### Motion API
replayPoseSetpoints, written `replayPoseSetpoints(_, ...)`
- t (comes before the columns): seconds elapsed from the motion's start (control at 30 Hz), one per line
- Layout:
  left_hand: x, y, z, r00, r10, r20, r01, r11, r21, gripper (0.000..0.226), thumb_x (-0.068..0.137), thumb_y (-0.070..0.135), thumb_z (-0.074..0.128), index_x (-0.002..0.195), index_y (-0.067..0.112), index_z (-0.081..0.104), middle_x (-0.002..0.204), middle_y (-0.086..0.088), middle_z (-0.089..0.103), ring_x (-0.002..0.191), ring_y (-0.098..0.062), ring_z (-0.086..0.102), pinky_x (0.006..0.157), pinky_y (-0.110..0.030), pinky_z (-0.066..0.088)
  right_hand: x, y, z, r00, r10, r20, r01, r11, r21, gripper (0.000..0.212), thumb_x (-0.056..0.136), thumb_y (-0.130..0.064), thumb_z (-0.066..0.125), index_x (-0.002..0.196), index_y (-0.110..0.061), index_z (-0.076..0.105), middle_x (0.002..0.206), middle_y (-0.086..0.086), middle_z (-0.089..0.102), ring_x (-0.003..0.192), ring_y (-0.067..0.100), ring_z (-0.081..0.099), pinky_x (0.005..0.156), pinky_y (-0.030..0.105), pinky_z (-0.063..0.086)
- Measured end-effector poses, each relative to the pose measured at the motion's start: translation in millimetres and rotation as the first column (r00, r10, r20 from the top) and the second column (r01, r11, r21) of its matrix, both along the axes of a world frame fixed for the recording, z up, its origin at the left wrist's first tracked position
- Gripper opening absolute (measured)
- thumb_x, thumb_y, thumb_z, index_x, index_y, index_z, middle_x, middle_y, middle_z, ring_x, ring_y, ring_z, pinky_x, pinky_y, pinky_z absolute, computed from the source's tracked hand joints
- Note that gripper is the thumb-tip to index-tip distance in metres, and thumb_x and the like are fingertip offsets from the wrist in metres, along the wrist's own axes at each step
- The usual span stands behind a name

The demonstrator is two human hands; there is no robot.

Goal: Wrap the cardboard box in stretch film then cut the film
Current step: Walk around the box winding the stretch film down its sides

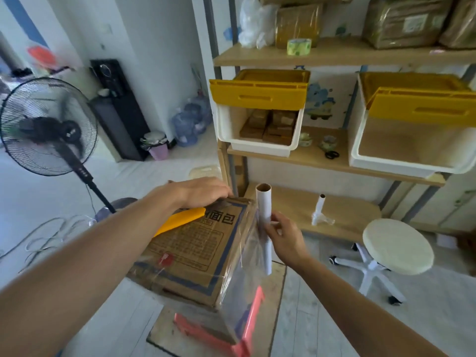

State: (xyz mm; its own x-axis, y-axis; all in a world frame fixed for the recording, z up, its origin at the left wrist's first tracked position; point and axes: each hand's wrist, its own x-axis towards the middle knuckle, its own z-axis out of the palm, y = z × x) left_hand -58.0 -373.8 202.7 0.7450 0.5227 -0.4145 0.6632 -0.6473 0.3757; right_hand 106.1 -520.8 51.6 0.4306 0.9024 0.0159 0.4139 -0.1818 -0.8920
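The cardboard box (195, 253) sits on a stool (247, 328), film roll (264, 222) right of it.

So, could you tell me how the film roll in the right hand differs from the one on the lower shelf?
The held roll is gripped by the right hand beside the cardboard box, film running onto the box; the shelf roll stands alone, untouched. The shelf roll has loose film bunched at its foot; the held roll's is stretched. Both stand upright.

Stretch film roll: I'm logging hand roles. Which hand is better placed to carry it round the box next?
Right. The right hand grips the upright white stretch film roll beside the brown printed cardboard box; the left hand rests on the box's top far edge.
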Motion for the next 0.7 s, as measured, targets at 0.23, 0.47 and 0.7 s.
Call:
replayPoseSetpoints(0.23, 5.7, -16.4, 5.3, 0.969, 0.247, -0.008, -0.246, 0.966, 0.077, 0.046, 0.106, 0.047, 0.02, 0.138, 0.04, 0.053, 0.136, 0.02, 0.048, 0.131, -0.003, 0.037, 0.095, -0.027, 0.021, 33.1, 28.2, -6.0, 0.922, 0.368, -0.117, -0.361, 0.929, 0.077, 0.027, 0.094, -0.032, 0.04, 0.118, -0.031, 0.052, 0.106, -0.006, 0.058, 0.095, 0.0, 0.055, 0.086, 0.021, 0.045)
replayPoseSetpoints(0.47, 11.9, -48.0, 5.3, 0.94, 0.341, -0.026, -0.332, 0.927, 0.175, 0.051, 0.108, 0.041, 0.009, 0.15, 0.034, 0.037, 0.153, 0.01, 0.042, 0.137, -0.013, 0.037, 0.109, -0.031, 0.021, 54.5, 53.8, 4.8, 0.761, 0.622, -0.187, -0.629, 0.777, 0.026, 0.033, 0.08, -0.025, 0.051, 0.112, -0.033, 0.059, 0.101, -0.015, 0.062, 0.093, -0.004, 0.058, 0.082, 0.018, 0.046)
replayPoseSetpoints(0.7, 17.3, -59.5, 1.6, 0.895, 0.44, 0.07, -0.446, 0.882, 0.151, 0.049, 0.107, 0.043, 0.014, 0.151, 0.034, 0.036, 0.151, 0.01, 0.045, 0.141, -0.011, 0.035, 0.108, -0.024, 0.02, 67.1, 72.9, 8.7, 0.684, 0.728, -0.04, -0.725, 0.685, 0.067, 0.026, 0.095, -0.015, 0.066, 0.121, -0.019, 0.06, 0.116, -0.008, 0.067, 0.105, 0.01, 0.063, 0.092, 0.025, 0.049)
